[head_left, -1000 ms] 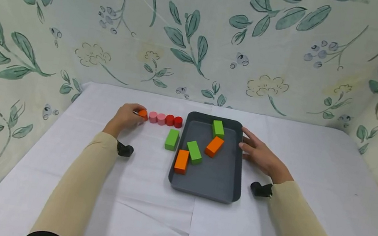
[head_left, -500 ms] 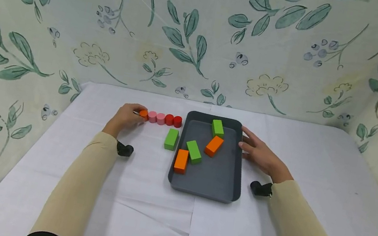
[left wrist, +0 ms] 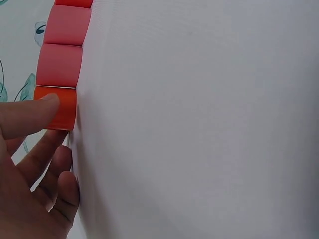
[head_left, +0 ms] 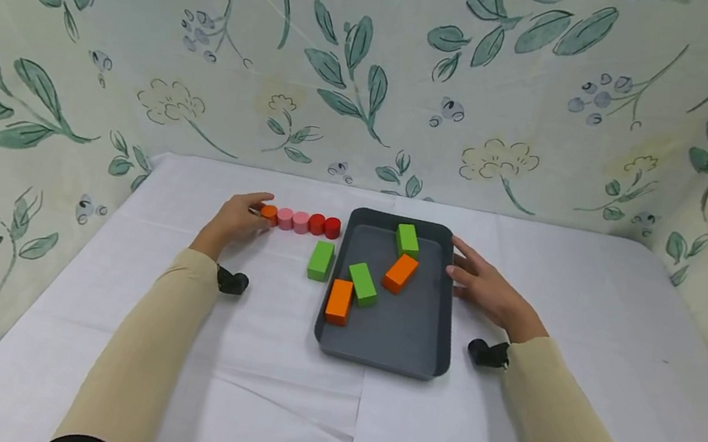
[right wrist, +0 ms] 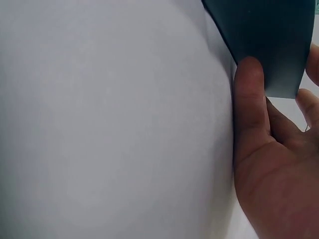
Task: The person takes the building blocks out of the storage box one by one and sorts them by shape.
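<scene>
My left hand (head_left: 234, 222) is at the left end of a row of short cylinders, pinching an orange cylinder (left wrist: 66, 107); the thumb lies across its near face and the index finger is partly hidden behind it. Touching it on the right come pink cylinders (head_left: 293, 221), then red cylinders (head_left: 324, 226). A dark grey tray (head_left: 398, 351) sits to the right of the row. My right hand (head_left: 491, 292) rests its extended fingers against the tray's right wall, with the thumb on the outer side in the right wrist view. Inside the tray lie green blocks (head_left: 362, 284) and orange blocks (head_left: 400, 273).
One green block (head_left: 321, 261) stands on the white cloth just left of the tray, below the red cylinders. White cloth (head_left: 277, 413) covers the table, and a floral curtain (head_left: 378, 83) hangs behind it.
The left hand has slid the orange cylinder slightly right until it meets the pink one, and its index finger has since lifted a little. The right hand and tray stay put.
</scene>
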A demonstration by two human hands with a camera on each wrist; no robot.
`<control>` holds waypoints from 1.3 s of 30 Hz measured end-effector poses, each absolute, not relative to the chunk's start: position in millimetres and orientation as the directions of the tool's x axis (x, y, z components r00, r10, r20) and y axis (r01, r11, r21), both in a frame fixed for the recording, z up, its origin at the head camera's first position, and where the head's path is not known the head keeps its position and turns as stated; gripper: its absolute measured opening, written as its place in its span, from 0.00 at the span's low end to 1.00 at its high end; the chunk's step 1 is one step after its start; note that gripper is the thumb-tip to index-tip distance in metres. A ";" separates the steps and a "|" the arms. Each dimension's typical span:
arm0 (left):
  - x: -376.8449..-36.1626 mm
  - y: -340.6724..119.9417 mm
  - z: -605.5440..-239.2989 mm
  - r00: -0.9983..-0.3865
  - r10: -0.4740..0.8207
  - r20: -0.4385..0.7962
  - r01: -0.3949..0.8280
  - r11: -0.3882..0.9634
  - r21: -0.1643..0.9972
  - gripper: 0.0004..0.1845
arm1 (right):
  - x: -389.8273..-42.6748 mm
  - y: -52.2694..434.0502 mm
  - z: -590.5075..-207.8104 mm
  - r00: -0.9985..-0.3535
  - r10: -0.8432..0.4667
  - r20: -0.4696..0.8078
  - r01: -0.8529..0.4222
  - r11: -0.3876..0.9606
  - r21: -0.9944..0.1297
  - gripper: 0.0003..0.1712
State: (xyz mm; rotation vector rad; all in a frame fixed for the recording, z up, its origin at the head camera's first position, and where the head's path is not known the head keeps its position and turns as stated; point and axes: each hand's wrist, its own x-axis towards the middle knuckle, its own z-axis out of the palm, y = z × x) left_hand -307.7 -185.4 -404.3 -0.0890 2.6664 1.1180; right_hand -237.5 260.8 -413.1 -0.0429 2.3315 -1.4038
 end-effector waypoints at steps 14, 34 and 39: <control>-274.9 -202.9 -395.1 -0.993 0.016 0.120 0.094 0.729 0.678 0.27 | -238.5 258.3 -414.0 -0.910 -0.257 -0.324 0.164 0.495 -0.853 0.43; -217.2 -120.4 -367.2 -0.800 0.580 0.154 0.597 0.741 0.306 0.16 | -239.4 258.4 -414.0 -0.910 -0.232 -0.343 0.191 0.501 -0.844 0.43; -212.7 -105.7 -368.5 -0.767 0.637 0.074 0.629 0.724 0.282 0.17 | -239.8 258.1 -411.2 -0.910 -0.230 -0.344 0.190 0.506 -0.842 0.43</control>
